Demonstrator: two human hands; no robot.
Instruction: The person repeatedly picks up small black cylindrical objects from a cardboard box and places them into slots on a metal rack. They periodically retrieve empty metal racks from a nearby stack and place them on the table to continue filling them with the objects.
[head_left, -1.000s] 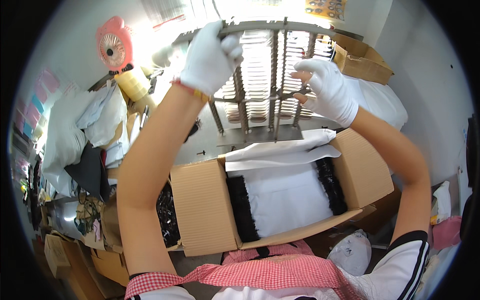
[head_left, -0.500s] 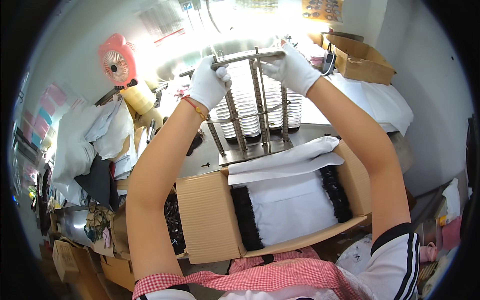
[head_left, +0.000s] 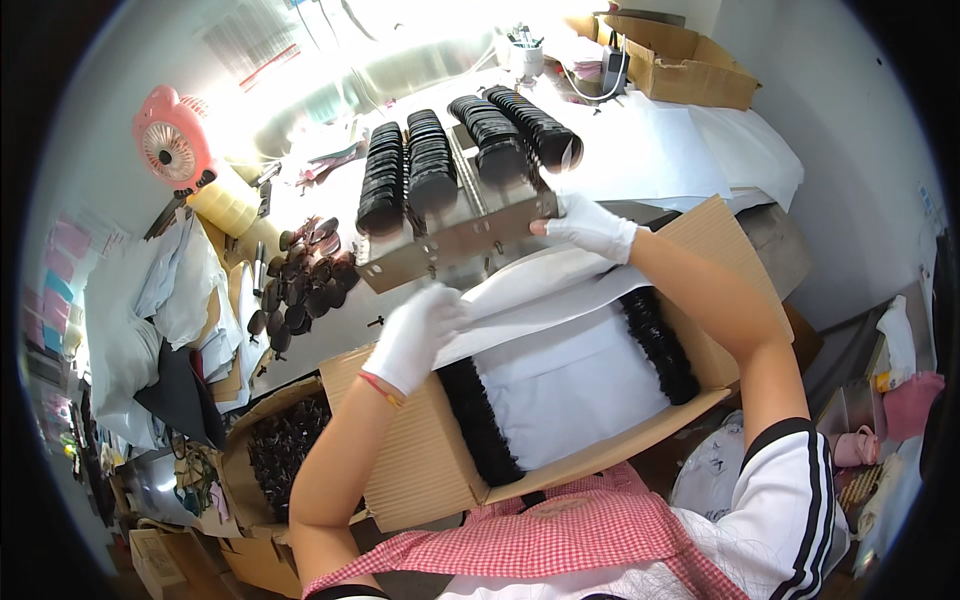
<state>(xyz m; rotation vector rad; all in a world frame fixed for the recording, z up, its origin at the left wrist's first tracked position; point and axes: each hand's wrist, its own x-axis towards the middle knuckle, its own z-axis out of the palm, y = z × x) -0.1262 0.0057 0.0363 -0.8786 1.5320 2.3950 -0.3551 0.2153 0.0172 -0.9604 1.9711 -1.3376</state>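
A metal rack [head_left: 450, 243] is tipped over on the table with its plate toward me. Several rows of dark round lenses [head_left: 430, 160] sit packed between its bars. My right hand [head_left: 590, 228], in a white glove, grips the right end of the plate, thumb on its near face. Below the plate's left part, my gloved left hand [head_left: 418, 338] is off the rack, slightly blurred, its fingers loosely stretched with nothing seen in them. It hovers by the white sheets [head_left: 540, 290] at the back of an open cardboard box [head_left: 420, 450], which holds black-edged contents under white paper [head_left: 575, 390].
Loose dark lenses [head_left: 305, 275] lie left of the rack. A pink fan [head_left: 172, 140] stands behind a yellow roll [head_left: 225, 205]. A second box [head_left: 290, 455] of dark pieces sits at left. At the back right are a brown carton [head_left: 690, 65] and white sheets [head_left: 650, 150].
The rack has gone from upright to tipped, its lens rows now showing dark faces. My left hand has let go and come down toward the box; my right hand has lowered, still on the rack.
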